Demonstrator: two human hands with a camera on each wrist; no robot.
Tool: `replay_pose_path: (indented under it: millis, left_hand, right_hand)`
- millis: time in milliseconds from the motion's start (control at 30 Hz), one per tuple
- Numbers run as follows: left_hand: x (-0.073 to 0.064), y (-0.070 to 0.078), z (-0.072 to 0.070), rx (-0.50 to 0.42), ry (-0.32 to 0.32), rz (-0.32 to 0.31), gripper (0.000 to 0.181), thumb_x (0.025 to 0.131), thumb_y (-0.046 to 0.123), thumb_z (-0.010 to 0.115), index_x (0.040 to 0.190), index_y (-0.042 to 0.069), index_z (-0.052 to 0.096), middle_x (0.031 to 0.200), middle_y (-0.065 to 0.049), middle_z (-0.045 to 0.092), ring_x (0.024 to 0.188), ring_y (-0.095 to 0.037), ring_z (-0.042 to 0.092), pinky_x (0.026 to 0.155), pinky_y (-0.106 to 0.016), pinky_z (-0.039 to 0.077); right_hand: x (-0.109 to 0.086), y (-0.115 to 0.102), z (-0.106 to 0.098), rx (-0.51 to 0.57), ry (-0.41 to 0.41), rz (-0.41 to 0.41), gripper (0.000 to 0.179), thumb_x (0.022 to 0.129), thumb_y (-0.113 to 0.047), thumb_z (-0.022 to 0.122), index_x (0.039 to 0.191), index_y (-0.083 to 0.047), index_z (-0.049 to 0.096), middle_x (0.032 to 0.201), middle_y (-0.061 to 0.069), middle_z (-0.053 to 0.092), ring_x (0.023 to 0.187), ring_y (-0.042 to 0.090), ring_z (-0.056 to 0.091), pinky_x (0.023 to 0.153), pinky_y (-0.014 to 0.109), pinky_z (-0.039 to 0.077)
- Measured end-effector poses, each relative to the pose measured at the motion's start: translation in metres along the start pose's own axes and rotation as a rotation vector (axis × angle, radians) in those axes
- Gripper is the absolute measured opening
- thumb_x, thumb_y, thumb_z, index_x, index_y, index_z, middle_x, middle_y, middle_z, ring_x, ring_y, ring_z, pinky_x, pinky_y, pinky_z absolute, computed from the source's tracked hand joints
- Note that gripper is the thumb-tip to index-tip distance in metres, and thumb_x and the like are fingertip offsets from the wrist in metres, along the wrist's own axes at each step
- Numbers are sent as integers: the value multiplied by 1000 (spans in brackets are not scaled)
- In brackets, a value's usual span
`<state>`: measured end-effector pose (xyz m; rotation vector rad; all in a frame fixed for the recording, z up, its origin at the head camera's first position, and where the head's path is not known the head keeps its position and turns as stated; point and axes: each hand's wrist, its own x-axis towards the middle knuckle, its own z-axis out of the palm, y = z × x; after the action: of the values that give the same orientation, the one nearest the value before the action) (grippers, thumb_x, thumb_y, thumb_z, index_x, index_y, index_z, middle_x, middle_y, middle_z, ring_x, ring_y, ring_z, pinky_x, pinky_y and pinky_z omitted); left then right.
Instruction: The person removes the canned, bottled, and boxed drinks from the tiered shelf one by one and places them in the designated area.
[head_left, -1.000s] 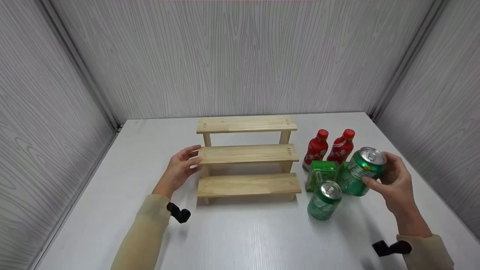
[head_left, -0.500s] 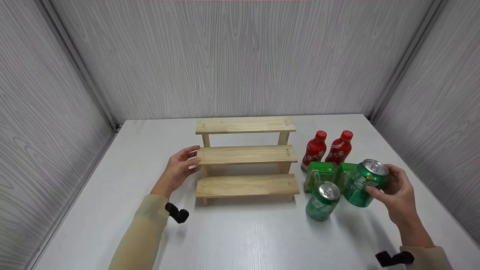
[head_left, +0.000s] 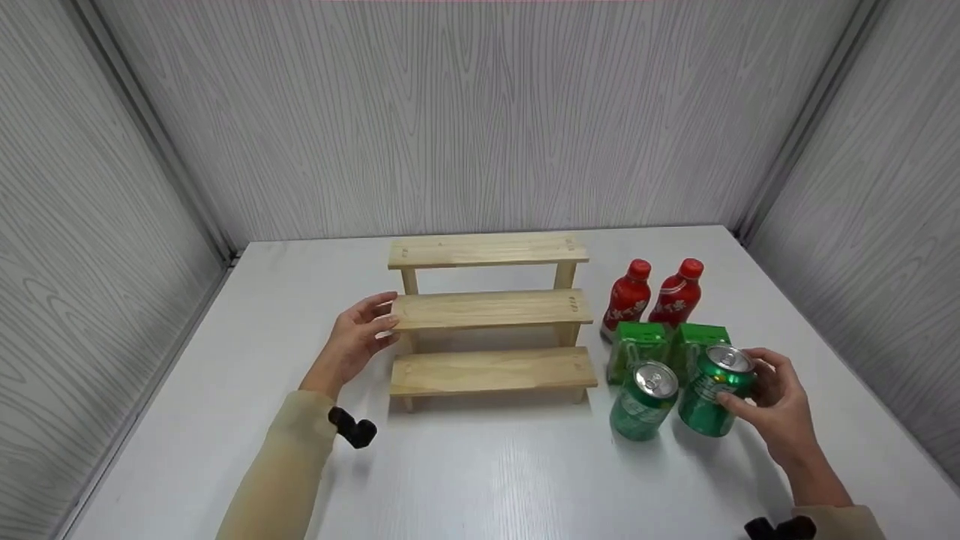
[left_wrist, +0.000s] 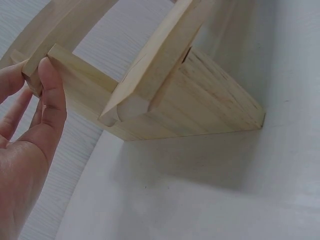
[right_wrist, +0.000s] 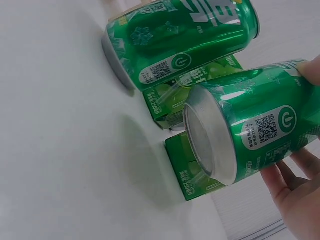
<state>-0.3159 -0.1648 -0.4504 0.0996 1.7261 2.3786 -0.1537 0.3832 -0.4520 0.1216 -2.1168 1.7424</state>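
Note:
My left hand (head_left: 358,341) pinches the left end of the middle step of a three-step wooden display stand (head_left: 491,309), thumb and fingers at the board's edge in the left wrist view. At the right, my right hand (head_left: 776,405) grips a green soda can (head_left: 712,397) by its side. The bare underside of this can (right_wrist: 204,137) shows in the right wrist view, tipped clear of the table. A second green can (head_left: 645,401) stands upright to its left. Two green juice boxes (head_left: 637,349) stand behind the cans, partly hidden by them.
Two red bottles (head_left: 628,296) with red caps stand behind the juice boxes, right of the wooden stand. The white table (head_left: 480,465) is bounded by pale wood-grain panels (head_left: 480,120) at the back and both sides.
My right hand has brought the green can down and slightly left, beside the other can and in front of the right juice box. My left hand keeps its hold on the stand.

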Motion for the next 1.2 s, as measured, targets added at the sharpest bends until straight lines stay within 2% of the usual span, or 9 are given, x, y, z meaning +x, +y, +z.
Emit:
replay_pose_path:
  millis: [133, 233, 533, 900, 1200]
  left_hand:
    - [1, 0, 0, 9, 14, -11, 59, 81, 3, 71, 134, 6, 46, 127, -11, 44, 98, -20, 55, 75, -30, 52]
    - [1, -1, -1, 7, 18, -18, 60, 80, 3, 72, 134, 6, 46, 128, -12, 44, 99, -21, 54, 76, -30, 51]
    - [1, -2, -1, -15, 22, -19, 60, 80, 3, 72, 134, 6, 46, 127, -12, 44, 100, -21, 53, 76, -31, 51]
    - [0, -3, -1, -29, 15, -13, 59, 80, -1, 69, 134, 4, 45, 124, -11, 45, 94, -19, 56, 73, -29, 51]
    - [0, -1, -1, -23, 15, -13, 60, 80, 2, 71, 134, 5, 46, 126, -11, 45, 96, -20, 56, 74, -30, 51]
  right_hand:
    - [-1, 10, -1, -87, -26, 25, 67, 77, 7, 71, 133, -5, 35, 120, -5, 52, 106, 9, 51, 84, 13, 43]
    - [-2, 15, -1, -109, -35, 29, 67, 77, 6, 71, 132, -5, 36, 119, -6, 53, 103, 9, 52, 82, 14, 44]
    - [-4, 14, -4, -101, -72, 14, 67, 77, 7, 71, 133, -2, 36, 121, -5, 53, 106, 8, 53, 85, 13, 42]
    - [-7, 16, -4, -31, -51, -2, 62, 74, 14, 69, 128, 3, 39, 120, 1, 54, 106, 11, 53, 87, 15, 42]
    - [-4, 17, -7, 53, -125, -31, 65, 73, 22, 65, 128, 7, 34, 121, 9, 50, 110, 14, 51, 89, 17, 43]
